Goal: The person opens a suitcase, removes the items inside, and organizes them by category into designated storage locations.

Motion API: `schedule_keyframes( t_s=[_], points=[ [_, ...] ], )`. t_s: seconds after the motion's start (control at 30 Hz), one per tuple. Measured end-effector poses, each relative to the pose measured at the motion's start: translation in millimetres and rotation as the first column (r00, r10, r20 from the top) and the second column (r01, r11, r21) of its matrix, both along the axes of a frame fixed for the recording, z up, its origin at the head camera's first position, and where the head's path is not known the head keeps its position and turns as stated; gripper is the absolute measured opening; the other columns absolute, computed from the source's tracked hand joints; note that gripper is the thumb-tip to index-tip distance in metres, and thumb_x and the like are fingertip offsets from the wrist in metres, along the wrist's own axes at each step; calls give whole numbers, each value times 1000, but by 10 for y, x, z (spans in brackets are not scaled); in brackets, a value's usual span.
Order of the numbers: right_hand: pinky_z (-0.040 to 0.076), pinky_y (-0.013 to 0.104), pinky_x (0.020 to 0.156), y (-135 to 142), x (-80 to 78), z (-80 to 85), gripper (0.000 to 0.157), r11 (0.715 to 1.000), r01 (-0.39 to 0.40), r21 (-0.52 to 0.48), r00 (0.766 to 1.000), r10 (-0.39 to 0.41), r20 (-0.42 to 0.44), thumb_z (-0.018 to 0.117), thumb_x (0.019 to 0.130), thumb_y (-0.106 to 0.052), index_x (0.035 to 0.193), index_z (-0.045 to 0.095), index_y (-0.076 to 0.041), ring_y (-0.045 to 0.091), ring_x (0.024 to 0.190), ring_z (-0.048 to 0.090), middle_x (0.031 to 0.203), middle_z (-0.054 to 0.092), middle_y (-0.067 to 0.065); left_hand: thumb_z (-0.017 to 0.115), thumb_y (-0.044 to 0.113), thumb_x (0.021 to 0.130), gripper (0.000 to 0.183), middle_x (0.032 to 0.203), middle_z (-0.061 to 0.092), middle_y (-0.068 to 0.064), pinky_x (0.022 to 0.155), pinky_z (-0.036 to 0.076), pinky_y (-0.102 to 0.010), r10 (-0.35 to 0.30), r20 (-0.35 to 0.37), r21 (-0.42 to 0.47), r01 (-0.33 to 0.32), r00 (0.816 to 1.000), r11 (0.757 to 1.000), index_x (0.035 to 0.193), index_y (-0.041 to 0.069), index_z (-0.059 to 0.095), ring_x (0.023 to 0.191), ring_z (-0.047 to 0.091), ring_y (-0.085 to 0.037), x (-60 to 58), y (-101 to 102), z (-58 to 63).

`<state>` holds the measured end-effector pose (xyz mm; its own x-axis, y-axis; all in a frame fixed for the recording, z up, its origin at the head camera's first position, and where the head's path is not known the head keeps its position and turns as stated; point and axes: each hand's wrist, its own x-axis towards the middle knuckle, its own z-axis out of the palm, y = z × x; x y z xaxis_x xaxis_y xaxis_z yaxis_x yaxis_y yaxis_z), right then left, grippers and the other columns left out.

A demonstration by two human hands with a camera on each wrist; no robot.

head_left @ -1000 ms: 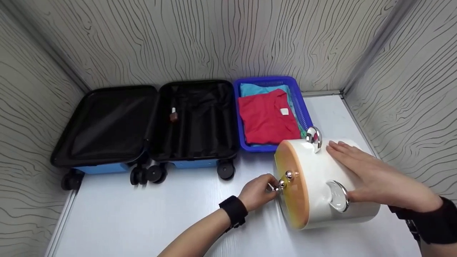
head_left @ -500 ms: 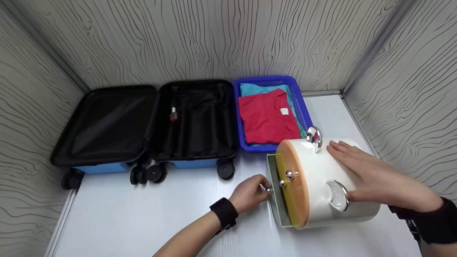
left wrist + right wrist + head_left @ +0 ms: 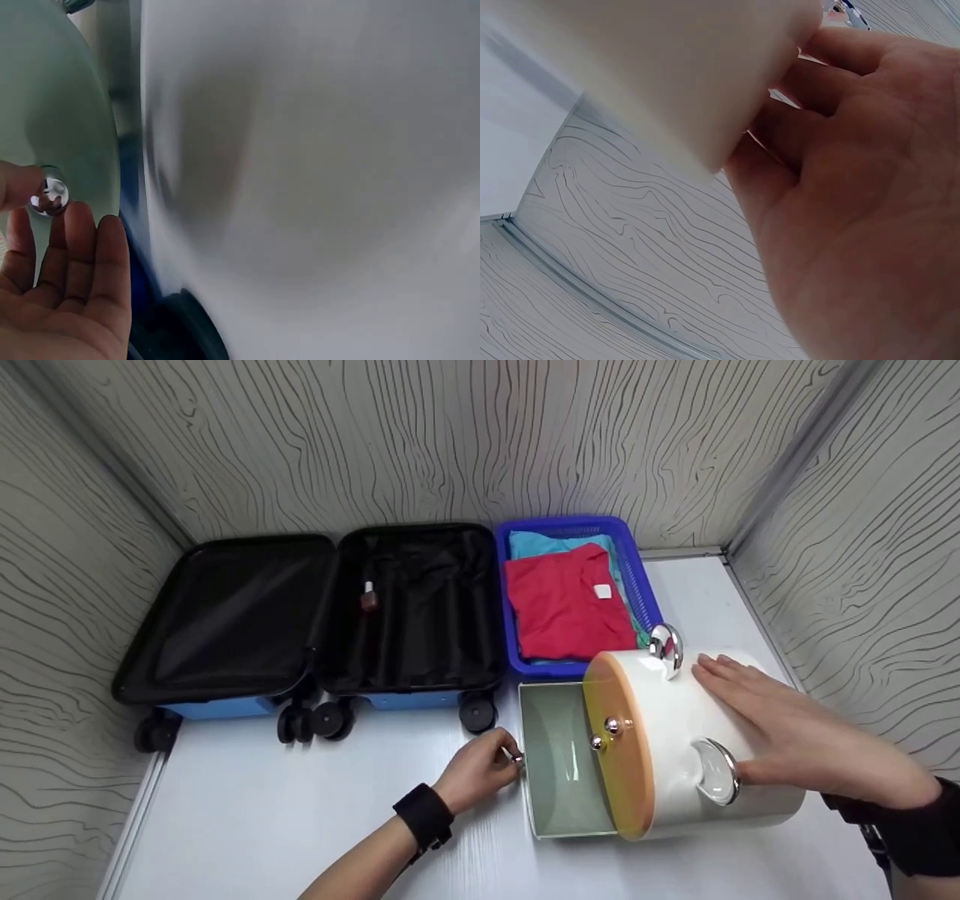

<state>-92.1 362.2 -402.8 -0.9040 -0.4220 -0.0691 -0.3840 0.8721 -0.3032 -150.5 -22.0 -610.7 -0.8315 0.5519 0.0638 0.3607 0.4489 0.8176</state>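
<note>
In the head view a white storage box (image 3: 671, 712) with an orange and yellow front stands at right on the table. A pale green drawer (image 3: 559, 799) juts out of its left side, and its visible inside is bare. My left hand (image 3: 478, 770) pinches the drawer's round chrome knob (image 3: 51, 196) between thumb and fingers. Across the top of the box lies my right hand (image 3: 780, 727), fingers extended, thumb beside a chrome-edged handle (image 3: 718, 771). Two more chrome knobs (image 3: 612, 726) show on the front.
Behind the box is a blue basket (image 3: 637, 574) with a folded red garment (image 3: 566, 607) and turquoise cloth (image 3: 540, 544). An open black suitcase (image 3: 442, 615) with blue sides lies at left, a small brown bottle (image 3: 368, 598) inside. Patterned walls enclose the table (image 3: 300, 810).
My left hand has moved left, pulling the green drawer out of the box from shut to well open. The right hand stays on the box.
</note>
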Motion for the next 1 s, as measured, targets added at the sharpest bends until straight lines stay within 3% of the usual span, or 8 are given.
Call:
schedule_keyframes(
  t_s=[0.23, 0.4, 0.6, 0.77, 0.9, 1.0],
  points=[
    [-1, 6, 110, 2, -7, -16, 112, 1000, -8, -5, 1000, 8, -4, 85, 62, -18, 160, 32, -3, 38, 149, 30, 161, 36, 18, 75, 17, 91, 14, 97, 66, 3, 76, 51, -25, -8, 19, -52, 9, 1000, 999, 101, 14, 65, 84, 63, -9, -19, -87, 74],
    [-1, 6, 111, 9, -2, -32, 109, 1000, -29, 5, 999, 29, -44, 86, 62, -18, 157, 35, 0, 33, 149, 30, 159, 39, 20, 74, 23, 95, 21, 110, 68, -3, 85, 54, -30, -30, -65, -129, 21, 997, 991, 113, 14, 67, 99, 67, -19, -128, -215, 322],
    [-1, 7, 111, 11, -6, -25, 109, 1000, -12, -4, 1000, 12, -24, 86, 64, -19, 158, 34, -1, 38, 148, 30, 159, 38, 20, 72, 23, 97, 24, 113, 69, -3, 88, 54, -34, -8, -224, -186, -34, 975, 982, 118, 12, 69, 103, 65, -19, -405, -449, 691],
    [-1, 8, 110, 0, -8, -16, 110, 1000, 14, -14, 1000, -14, 0, 88, 65, -23, 159, 34, -3, 42, 147, 31, 160, 37, 19, 71, 24, 97, 29, 118, 69, -2, 91, 53, -36, 30, -362, -252, -129, 932, 959, 123, 13, 68, 107, 63, -20, -663, -635, 906],
    [2, 13, 115, -5, -5, -6, 110, 999, 35, -22, 999, -35, 16, 89, 67, -26, 160, 33, -5, 43, 147, 30, 161, 36, 19, 70, 24, 98, 34, 122, 68, -6, 95, 51, -41, 51, -405, -311, -190, 913, 931, 129, 10, 66, 112, 62, -26, -866, -748, 1007],
    [5, 22, 120, -12, -2, 3, 111, 999, 47, -26, 998, -46, 34, 89, 69, -28, 161, 31, -7, 44, 148, 29, 162, 35, 19, 68, 25, 99, 40, 130, 65, -10, 102, 47, -46, 70, -387, -360, -221, 920, 907, 135, 9, 63, 122, 59, -31, -1027, -836, 1071]
  ],
)
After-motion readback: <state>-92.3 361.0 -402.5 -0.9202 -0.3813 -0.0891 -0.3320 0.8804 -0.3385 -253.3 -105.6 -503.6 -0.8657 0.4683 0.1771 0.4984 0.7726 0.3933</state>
